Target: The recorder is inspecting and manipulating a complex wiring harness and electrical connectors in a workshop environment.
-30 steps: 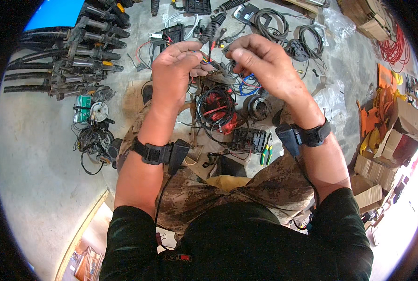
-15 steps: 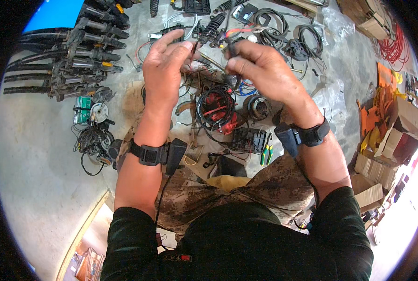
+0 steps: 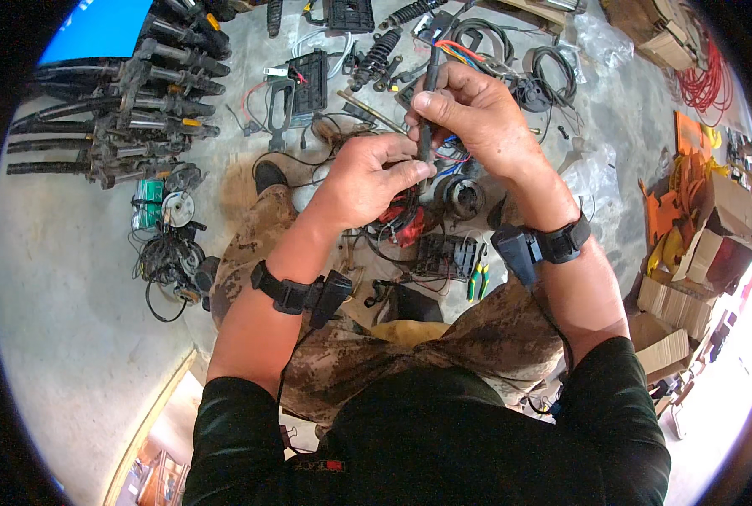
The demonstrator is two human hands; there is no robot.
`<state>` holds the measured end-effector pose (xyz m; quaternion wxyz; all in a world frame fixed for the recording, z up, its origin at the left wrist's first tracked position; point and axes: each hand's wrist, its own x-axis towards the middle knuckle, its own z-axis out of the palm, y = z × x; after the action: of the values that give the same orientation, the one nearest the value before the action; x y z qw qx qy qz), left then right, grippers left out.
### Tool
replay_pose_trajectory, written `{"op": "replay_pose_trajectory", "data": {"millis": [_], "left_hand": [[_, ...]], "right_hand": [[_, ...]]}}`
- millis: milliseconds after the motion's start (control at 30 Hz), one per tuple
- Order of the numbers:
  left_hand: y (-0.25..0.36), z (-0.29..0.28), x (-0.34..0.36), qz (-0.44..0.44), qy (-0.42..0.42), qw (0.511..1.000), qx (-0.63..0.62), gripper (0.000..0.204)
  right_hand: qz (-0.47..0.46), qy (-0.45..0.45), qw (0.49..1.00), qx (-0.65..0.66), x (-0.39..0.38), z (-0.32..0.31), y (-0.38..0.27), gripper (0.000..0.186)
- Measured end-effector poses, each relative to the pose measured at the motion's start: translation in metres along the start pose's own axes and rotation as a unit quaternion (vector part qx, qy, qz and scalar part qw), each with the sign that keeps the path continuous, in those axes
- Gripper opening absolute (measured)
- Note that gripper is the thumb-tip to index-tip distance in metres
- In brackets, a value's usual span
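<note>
A dark length of black-sleeved cable (image 3: 432,74) runs upright between my hands. My right hand (image 3: 475,114) pinches its upper part between thumb and fingers. Lower down, my left hand (image 3: 374,179) closes its thumb and fingertips on the cable's lower end. Orange, yellow and blue wires (image 3: 462,52) show beside the cable's top; whether they belong to it I cannot tell. Beneath my hands lie a red part (image 3: 408,229) with black cable around it and a round metal part (image 3: 459,196), both partly covered by the left hand or its shadow.
Pliers with green and yellow handles (image 3: 478,281) lie by my right knee. A black shock absorber (image 3: 378,59) and a black plastic tray (image 3: 310,80) lie farther off. Fork-like parts (image 3: 153,105) are stacked at left, cardboard boxes (image 3: 713,244) at right. Coiled black cable (image 3: 553,72) lies beyond.
My left hand has come down and right, from open fingers near a thin strand to a grip on the cable's lower end. The right hand has turned slightly, and the cable stands more upright.
</note>
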<state>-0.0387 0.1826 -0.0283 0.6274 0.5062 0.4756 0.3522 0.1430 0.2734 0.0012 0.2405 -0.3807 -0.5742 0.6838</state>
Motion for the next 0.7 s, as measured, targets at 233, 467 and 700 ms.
{"op": "replay_pose_trajectory", "data": {"millis": [233, 467, 700], "left_hand": [[0.025, -0.013, 0.001, -0.029, 0.046, 0.996, -0.074, 0.023], [0.026, -0.04, 0.004, 0.034, 0.168, 0.953, -0.249, 0.022], [0.021, -0.063, 0.006, 0.064, 0.289, 0.919, -0.26, 0.021]], "right_hand": [[-0.033, 0.013, 0.998, -0.059, -0.003, 0.006, 0.001, 0.027], [-0.034, -0.12, 0.976, -0.18, -0.009, 0.014, -0.003, 0.036], [-0.047, -0.118, 0.967, -0.221, -0.004, 0.013, 0.003, 0.016]]}}
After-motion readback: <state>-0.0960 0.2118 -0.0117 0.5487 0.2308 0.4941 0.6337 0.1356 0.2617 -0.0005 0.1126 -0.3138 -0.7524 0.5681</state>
